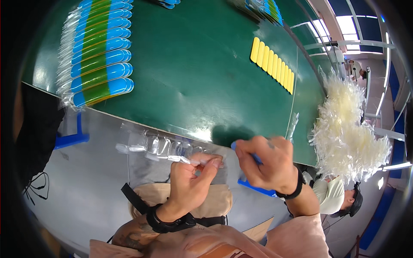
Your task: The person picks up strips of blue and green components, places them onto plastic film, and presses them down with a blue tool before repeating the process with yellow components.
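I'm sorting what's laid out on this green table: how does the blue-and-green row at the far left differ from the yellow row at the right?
The blue-and-green row holds long pieces with blue ends and green middles, sheathed in clear wrap; the yellow row holds plain, single-coloured pieces with no wrap that I can see. The blue-and-green pieces are longer, and their row covers far more of the green table. Both are neat side-by-side rows of rounded-end strips.

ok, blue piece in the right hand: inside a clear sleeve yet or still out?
Cannot tell. The right hand covers most of the blue piece; the left hand pinches a clear sleeve.
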A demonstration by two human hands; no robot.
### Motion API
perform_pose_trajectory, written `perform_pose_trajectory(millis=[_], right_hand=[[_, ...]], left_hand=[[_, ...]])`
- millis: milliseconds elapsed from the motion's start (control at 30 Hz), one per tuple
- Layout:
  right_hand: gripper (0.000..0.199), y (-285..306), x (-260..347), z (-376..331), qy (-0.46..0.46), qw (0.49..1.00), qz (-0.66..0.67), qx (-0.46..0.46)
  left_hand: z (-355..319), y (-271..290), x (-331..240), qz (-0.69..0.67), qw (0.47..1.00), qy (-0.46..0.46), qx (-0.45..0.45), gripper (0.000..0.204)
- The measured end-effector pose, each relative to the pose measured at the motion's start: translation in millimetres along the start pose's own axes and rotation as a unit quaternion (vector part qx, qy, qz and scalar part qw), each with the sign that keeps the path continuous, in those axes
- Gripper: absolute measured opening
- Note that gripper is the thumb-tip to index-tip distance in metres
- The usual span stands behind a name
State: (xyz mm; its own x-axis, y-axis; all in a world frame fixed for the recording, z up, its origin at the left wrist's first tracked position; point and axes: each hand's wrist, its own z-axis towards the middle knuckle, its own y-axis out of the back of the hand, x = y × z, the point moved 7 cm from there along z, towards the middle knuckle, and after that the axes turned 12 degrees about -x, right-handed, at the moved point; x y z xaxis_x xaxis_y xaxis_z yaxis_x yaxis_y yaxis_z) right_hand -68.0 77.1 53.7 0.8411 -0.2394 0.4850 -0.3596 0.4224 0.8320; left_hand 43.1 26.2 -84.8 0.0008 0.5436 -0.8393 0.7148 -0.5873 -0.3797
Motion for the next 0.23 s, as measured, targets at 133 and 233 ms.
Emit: perform_pose_trajectory(millis=[133,233], right_hand=[[0.012,-3,-5,2,-0.016,1.000,0.014,-0.016],[0.004,0,2,-2,-0.004,0.999,-0.033,0.029]], left_hand=[[0,-1,1,-0.011,1.000,0.016,-0.003,0.013],[-2,2,7,0.003,1.000,0.022,0.014,0.014]])
